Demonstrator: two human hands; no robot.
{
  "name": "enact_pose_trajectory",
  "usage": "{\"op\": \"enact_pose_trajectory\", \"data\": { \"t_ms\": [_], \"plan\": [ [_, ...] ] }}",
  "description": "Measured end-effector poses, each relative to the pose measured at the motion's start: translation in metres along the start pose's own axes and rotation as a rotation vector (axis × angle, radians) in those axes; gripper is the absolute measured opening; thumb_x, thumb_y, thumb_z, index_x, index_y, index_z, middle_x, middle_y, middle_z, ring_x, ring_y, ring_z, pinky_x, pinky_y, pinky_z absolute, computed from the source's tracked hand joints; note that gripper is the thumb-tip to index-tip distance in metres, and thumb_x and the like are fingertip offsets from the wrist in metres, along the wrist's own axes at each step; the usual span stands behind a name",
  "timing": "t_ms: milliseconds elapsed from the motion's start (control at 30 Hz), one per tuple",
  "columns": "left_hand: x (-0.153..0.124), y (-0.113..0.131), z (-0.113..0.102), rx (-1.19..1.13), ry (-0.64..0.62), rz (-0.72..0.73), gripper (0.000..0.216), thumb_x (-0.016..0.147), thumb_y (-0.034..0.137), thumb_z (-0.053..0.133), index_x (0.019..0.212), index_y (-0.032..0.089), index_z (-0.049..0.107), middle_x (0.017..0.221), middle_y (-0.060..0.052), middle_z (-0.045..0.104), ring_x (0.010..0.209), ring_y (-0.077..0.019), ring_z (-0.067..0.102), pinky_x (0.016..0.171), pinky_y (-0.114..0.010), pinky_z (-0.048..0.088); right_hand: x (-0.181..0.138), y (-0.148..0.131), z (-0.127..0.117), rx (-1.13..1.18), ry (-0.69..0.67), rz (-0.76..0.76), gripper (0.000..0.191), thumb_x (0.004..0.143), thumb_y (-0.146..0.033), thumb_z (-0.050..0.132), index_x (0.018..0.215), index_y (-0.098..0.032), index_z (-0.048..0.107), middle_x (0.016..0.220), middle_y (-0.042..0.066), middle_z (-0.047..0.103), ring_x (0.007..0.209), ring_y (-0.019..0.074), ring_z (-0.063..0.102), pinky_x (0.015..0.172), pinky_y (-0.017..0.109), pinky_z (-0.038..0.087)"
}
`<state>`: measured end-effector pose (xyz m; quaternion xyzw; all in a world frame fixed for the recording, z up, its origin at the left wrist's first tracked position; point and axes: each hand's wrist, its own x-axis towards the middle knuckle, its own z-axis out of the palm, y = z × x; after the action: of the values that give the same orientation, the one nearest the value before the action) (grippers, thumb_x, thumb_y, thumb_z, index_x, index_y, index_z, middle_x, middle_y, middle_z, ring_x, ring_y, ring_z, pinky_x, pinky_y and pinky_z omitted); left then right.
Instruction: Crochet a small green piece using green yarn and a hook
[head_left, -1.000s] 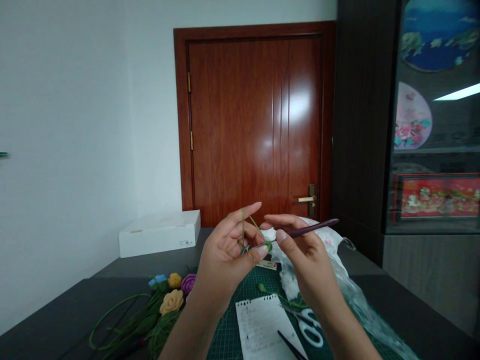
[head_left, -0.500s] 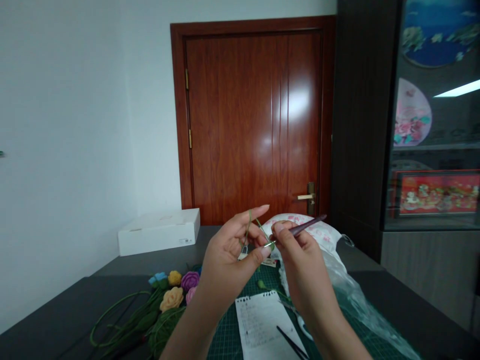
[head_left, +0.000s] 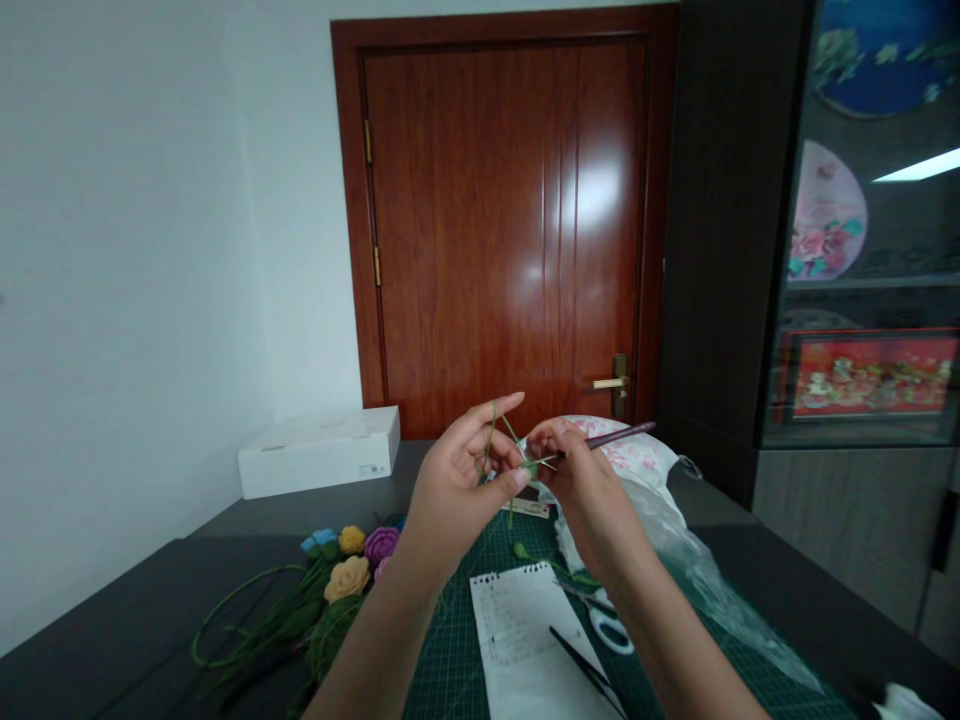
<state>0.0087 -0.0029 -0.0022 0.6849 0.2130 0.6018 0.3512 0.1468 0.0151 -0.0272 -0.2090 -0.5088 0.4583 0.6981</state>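
Note:
My left hand (head_left: pixel 457 480) is raised in front of me with green yarn (head_left: pixel 496 435) looped over its outstretched index finger; thumb and middle finger pinch a small green crocheted piece (head_left: pixel 529 468). My right hand (head_left: pixel 574 470) grips a dark purple crochet hook (head_left: pixel 619 435), whose metal tip sits in the green piece between both hands. Both hands hover above the green cutting mat (head_left: pixel 457 640).
On the dark table lie a bunch of crocheted flowers with green stems (head_left: pixel 330 590), a spiral notepad (head_left: pixel 525 640) with a pen (head_left: pixel 581 665), white-handled scissors (head_left: pixel 607 620), a plastic bag (head_left: pixel 660 500) and a white box (head_left: pixel 319 450). A wooden door and a glass cabinet stand behind.
My hands have drawn closer together and risen slightly; the right hand curled tighter on the hook and worked its tip into the green piece. The view tilted down a little.

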Motion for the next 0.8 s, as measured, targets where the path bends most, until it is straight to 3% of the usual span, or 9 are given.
{"op": "enact_pose_trajectory", "data": {
  "t_ms": [133, 267, 467, 533, 667, 800],
  "plan": [
    [-0.001, -0.002, -0.002, -0.054, -0.019, -0.037, 0.067, 0.075, 0.01, 0.077, 0.139, 0.017, 0.06, 0.078, 0.0, 0.066, 0.075, -0.0153, 0.06, 0.069, -0.029, 0.051, 0.002, -0.004, -0.004, -0.012, -0.117, 0.053, 0.029, 0.085, -0.044, 0.07, 0.071, -0.021, 0.059, 0.063, -0.005, 0.051, 0.058, 0.0129, 0.045, 0.056, 0.026, 0.038],
    [0.001, -0.004, -0.006, -0.147, -0.031, -0.102, 0.068, 0.073, 0.01, 0.08, 0.137, 0.018, 0.062, 0.077, 0.001, 0.067, 0.071, -0.0148, 0.061, 0.068, -0.029, 0.052, 0.003, -0.006, -0.007, 0.006, -0.227, 0.074, 0.033, 0.08, -0.045, 0.079, 0.074, -0.021, 0.057, 0.061, -0.006, 0.053, 0.056, 0.0113, 0.047, 0.056, 0.025, 0.038],
    [0.006, -0.042, -0.008, -0.284, -0.005, -0.255, 0.071, 0.067, 0.008, 0.083, 0.134, 0.013, 0.062, 0.073, 0.001, 0.069, 0.067, -0.0148, 0.064, 0.068, -0.03, 0.055, 0.004, 0.027, -0.023, 0.094, -0.189, 0.115, 0.041, 0.076, -0.049, 0.083, 0.074, -0.022, 0.052, 0.06, -0.008, 0.053, 0.054, 0.0089, 0.046, 0.055, 0.023, 0.035],
    [-0.009, -0.064, -0.004, -0.31, 0.023, -0.305, 0.068, 0.065, 0.008, 0.083, 0.131, 0.012, 0.064, 0.07, 0.002, 0.068, 0.062, -0.0149, 0.064, 0.064, -0.03, 0.055, -0.008, 0.051, -0.035, 0.115, -0.155, 0.159, 0.044, 0.074, -0.052, 0.084, 0.073, -0.022, 0.051, 0.059, -0.008, 0.055, 0.055, 0.0098, 0.049, 0.056, 0.023, 0.037],
    [-0.068, -0.106, 0.003, -0.345, 0.095, -0.384, 0.066, 0.063, 0.012, 0.086, 0.126, 0.013, 0.065, 0.064, 0.004, 0.067, 0.056, -0.015, 0.064, 0.058, -0.03, 0.056, -0.056, 0.101, -0.056, 0.124, -0.105, 0.289, 0.051, 0.067, -0.055, 0.088, 0.07, -0.023, 0.049, 0.054, -0.008, 0.056, 0.049, 0.0095, 0.047, 0.053, 0.023, 0.037],
    [-0.107, -0.127, -0.001, -0.359, 0.115, -0.441, 0.059, 0.063, 0.013, 0.086, 0.119, 0.015, 0.067, 0.062, 0.006, 0.063, 0.05, -0.0157, 0.063, 0.053, -0.032, 0.057, -0.09, 0.129, -0.062, 0.137, -0.106, 0.394, 0.05, 0.067, -0.056, 0.088, 0.069, -0.022, 0.052, 0.052, -0.007, 0.055, 0.049, 0.0106, 0.05, 0.054, 0.024, 0.04]
  ]
}}
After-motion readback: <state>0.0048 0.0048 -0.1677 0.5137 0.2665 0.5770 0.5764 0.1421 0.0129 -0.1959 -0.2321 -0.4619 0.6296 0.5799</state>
